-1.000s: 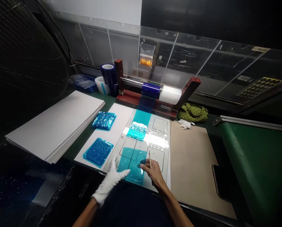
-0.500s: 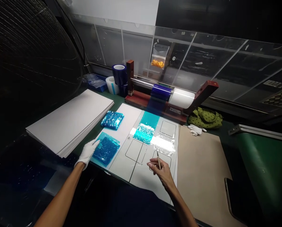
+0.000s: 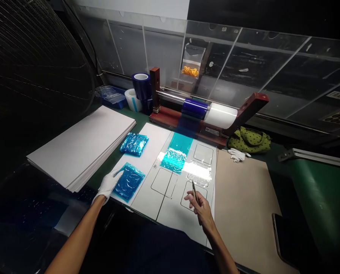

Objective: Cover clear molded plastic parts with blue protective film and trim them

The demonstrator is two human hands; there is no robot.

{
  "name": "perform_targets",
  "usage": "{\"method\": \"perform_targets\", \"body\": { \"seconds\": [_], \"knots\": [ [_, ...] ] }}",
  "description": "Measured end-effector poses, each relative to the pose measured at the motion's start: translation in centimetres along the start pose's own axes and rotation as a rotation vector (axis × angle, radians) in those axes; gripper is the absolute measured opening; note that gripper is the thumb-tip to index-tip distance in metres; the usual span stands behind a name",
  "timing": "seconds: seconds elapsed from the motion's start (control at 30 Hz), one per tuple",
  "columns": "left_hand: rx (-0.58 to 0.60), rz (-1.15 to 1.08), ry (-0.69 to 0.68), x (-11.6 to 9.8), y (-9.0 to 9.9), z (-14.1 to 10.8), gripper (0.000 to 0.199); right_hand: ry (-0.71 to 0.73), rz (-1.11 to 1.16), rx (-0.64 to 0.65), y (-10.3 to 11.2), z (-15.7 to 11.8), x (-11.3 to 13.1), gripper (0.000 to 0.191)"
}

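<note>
My left hand (image 3: pixel 107 186), in a white glove, rests at the left edge of a stack of glossy blue film sheets (image 3: pixel 129 182). Its fingers lie stretched out along the stack's upper left side. In my bare right hand (image 3: pixel 201 207) is a slim pair of metal tweezers (image 3: pixel 195 191), tips pointing up and away, above a white board (image 3: pixel 170 207) marked with black rounded rectangles. Nothing shows between the tips. A strip of turquoise film (image 3: pixel 181 142) runs onto the board from a dark blue roll (image 3: pixel 195 108). Behind the near stack sits a second blue film stack (image 3: pixel 134 144).
A thick pile of white sheets (image 3: pixel 84 140) lies left. The roll stand (image 3: pixel 170 122) also carries a white roll (image 3: pixel 221 115). To the right are brown cardboard (image 3: pixel 244 201), a phone (image 3: pixel 284 239), a white glove (image 3: pixel 237 155) and a green dotted pouch (image 3: pixel 251 140).
The lighter sheet that jutted past the near blue stack's upper edge now lies more in line with it. My right hand has shifted slightly right with the tweezers. The view has moved a little.
</note>
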State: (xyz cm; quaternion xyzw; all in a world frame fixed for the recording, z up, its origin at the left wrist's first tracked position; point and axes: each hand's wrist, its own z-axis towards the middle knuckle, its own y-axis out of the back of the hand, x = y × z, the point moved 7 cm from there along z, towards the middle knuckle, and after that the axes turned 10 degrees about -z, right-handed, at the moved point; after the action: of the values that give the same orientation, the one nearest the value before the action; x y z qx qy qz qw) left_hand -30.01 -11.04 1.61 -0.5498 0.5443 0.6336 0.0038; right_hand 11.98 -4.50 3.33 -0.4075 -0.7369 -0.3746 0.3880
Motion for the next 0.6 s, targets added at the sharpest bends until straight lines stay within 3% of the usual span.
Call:
{"method": "perform_targets", "body": {
  "seconds": [0.13,0.23,0.33,0.47,0.53,0.6],
  "knots": [
    [-0.195,0.202,-0.05,-2.2,1.9,-1.2,0.077,0.001,-0.059,-0.218,3.2,0.5,-1.5,0.049],
    [-0.211,0.262,-0.228,-5.8,-0.1,-2.6,0.076,-0.063,-0.093,-0.382,6.2,0.8,-4.1,0.051],
    [-0.062,0.262,-0.478,-10.6,-5.9,-4.7,0.072,-0.152,-0.131,-0.523,9.2,0.7,-7.1,0.052],
    [0.321,0.28,-0.874,-17.3,-16.6,-9.4,0.074,-0.211,-0.259,-0.617,11.6,-0.1,-9.5,0.04],
    [0.499,0.294,-0.989,-19.6,-21.4,-11.3,0.08,-0.251,-0.327,-0.635,11.9,-0.3,-10.1,0.036],
    [0.603,0.296,-1.052,-21.2,-25.1,-12.3,0.087,-0.277,-0.385,-0.639,12.0,-0.1,-10.3,0.033]
  ]
}}
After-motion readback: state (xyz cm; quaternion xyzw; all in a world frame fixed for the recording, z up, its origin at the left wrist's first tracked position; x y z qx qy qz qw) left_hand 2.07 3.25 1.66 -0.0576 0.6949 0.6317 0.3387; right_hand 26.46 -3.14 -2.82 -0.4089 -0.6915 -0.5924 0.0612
